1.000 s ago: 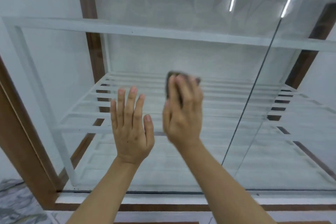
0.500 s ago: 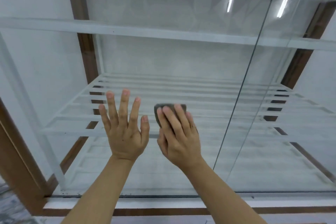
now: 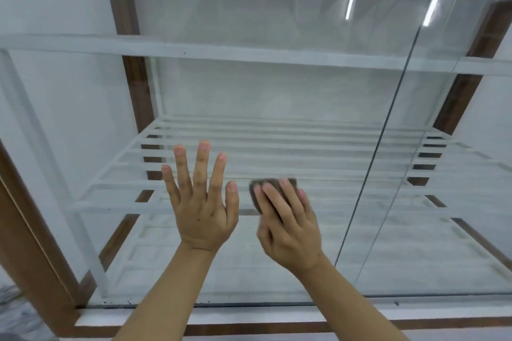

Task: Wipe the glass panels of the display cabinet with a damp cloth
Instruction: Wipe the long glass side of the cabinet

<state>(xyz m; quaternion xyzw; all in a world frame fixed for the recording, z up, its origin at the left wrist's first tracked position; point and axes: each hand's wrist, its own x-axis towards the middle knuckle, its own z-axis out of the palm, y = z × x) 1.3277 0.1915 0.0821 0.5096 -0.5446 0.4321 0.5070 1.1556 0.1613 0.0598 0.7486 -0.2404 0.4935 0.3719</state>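
In the lower left of the frame stands a brown wooden cabinet post (image 3: 25, 230). Left of centre, the left hand (image 3: 203, 213) lies flat on the clear glass panel (image 3: 277, 86), fingers spread wide. Just beside it, the right hand (image 3: 291, 230) presses a dark grey folded cloth (image 3: 255, 196) against the glass, fingers laid straight over it. Further right runs the panel's vertical edge (image 3: 388, 152).
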